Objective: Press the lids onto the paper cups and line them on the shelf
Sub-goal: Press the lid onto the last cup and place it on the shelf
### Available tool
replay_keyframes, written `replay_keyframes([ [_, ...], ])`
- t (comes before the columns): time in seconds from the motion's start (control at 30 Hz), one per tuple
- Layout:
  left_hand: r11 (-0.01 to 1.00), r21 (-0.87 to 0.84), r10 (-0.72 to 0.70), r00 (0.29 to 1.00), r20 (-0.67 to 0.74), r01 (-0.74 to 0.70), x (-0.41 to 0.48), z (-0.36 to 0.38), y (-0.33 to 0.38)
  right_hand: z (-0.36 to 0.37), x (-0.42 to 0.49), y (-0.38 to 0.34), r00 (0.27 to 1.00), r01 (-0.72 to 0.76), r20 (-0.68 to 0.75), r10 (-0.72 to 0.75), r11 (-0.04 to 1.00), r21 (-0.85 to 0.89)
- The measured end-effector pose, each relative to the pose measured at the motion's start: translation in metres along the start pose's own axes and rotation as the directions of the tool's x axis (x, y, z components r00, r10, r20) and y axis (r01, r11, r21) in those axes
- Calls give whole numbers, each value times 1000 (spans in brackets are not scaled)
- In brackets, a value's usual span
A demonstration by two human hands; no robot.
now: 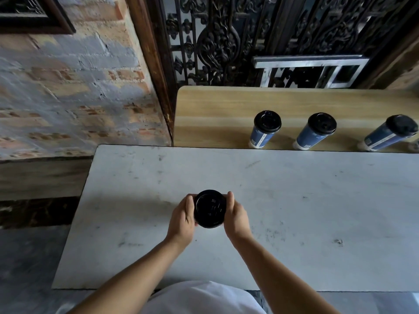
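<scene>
Step in hand, as we judge it: seating the lid (210,208) on a 4th cup. Left hand (181,219) and right hand (237,217) flank the lid, fingers curled round its rim from opp. sides and clamped on it, not splayed. Cup body is hidden under lid + hands, so we can't tell if the rim is fully snapped.

Where: over the white table (294,211), in front of the wooden shelf (215,105), well short of it and toward its left end. Resting or lifted, we can't tell.

To do it well, our view:
- Press evenly all round the rim, not one side only, else the lid cocks.
- Keep the squeeze on the lid edge, not the paper wall, which would likely buckle.
- Check the whole rim before carrying.

Orientation: lid faces straight up at the camera, so the cup's long axis runs vertical, base down. Sip-hole direction too dark to read.

On the shelf: 3 lidded blue cups (314,132) in a row, apart, lids up. Bare shelf left of them is the probable slot.
</scene>
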State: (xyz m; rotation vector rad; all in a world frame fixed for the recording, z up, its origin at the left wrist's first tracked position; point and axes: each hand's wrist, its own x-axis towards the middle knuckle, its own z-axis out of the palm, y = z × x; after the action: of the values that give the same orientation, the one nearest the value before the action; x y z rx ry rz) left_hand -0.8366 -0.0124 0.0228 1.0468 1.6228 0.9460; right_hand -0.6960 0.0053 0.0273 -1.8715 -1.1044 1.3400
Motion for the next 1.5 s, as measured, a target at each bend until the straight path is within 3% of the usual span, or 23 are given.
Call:
replay_keyframes([
  [0.07, 1000, 3, 12, 1000, -18, -12, 2, 0, 2, -2, 2, -6, 997, -60, 49, 56, 993, 99],
  [0.17, 977, -123, -178, 984, -11, 175, 8, 4, 9, -13, -1, -11, 941, -304, 269, 206, 864, 400],
  [0.27, 915, -182, -374, 926, -55, 359, 14, 8, 20, -26, -3, -8, 891, -337, 440, 116, 817, 468],
  [0.37, 784, -238, -594, 804, -20, 574, 19, 7, 29, -29, -7, -11, 826, -183, 563, 10, 950, 252],
  [0.47, 673, -236, -687, 710, 153, 701, 17, 4, 32, -28, -6, -19, 907, -1, 420, 28, 998, -64],
  [0.53, 703, -205, -652, 732, 195, 681, 21, 1, 26, -27, -1, -32, 922, 45, 387, 22, 986, -163],
  [0.6, 837, -84, -531, 840, 109, 540, 27, -3, 15, -27, 5, -50, 931, 136, 366, 4, 925, -355],
  [0.63, 907, 94, -414, 910, 28, 409, 29, -6, 6, -28, 8, -60, 934, 205, 357, -24, 854, -479],
  [0.67, 906, 333, -268, 963, -29, 262, 30, -11, -5, -29, 12, -70, 933, 270, 355, -51, 752, -601],
  [0.73, 735, 672, -74, 996, -50, 88, 28, -17, -31, -31, 18, -88, 920, 361, 386, -61, 513, -779],
  [0.77, 655, 749, -87, 995, -55, 99, 27, -19, -46, -32, 20, -97, 913, 394, 404, -59, 393, -831],
  [0.87, 548, 802, -289, 953, -85, 238, 21, -17, -89, -33, 28, -122, 890, 440, 445, -95, -76, -895],
  [0.93, 590, 782, -183, 977, -111, 200, 12, -12, -106, -35, 33, -140, 870, 408, 478, -123, -365, -837],
  [1.03, 614, 779, -3, 988, -157, 126, 2, -10, -119, -29, 41, -162, 844, 338, 522, -121, -635, -695],
  [1.1, 596, 794, 43, 982, -182, 121, 2, -6, -121, -23, 44, -172, 842, 281, 527, -116, -740, -611],
  [1.2, 577, 804, 42, 978, -203, 142, 4, -2, -122, -8, 45, -178, 853, 225, 512, -98, -817, -532],
  [1.3, 561, 813, 37, 976, -213, 156, 4, -1, -123, 13, 43, -178, 847, 193, 520, -112, -847, -496],
  [1.5, 621, 769, 44, 972, -229, 153, 6, -3, -121, 35, 34, -178, 816, 140, 557, -156, -881, -451],
])
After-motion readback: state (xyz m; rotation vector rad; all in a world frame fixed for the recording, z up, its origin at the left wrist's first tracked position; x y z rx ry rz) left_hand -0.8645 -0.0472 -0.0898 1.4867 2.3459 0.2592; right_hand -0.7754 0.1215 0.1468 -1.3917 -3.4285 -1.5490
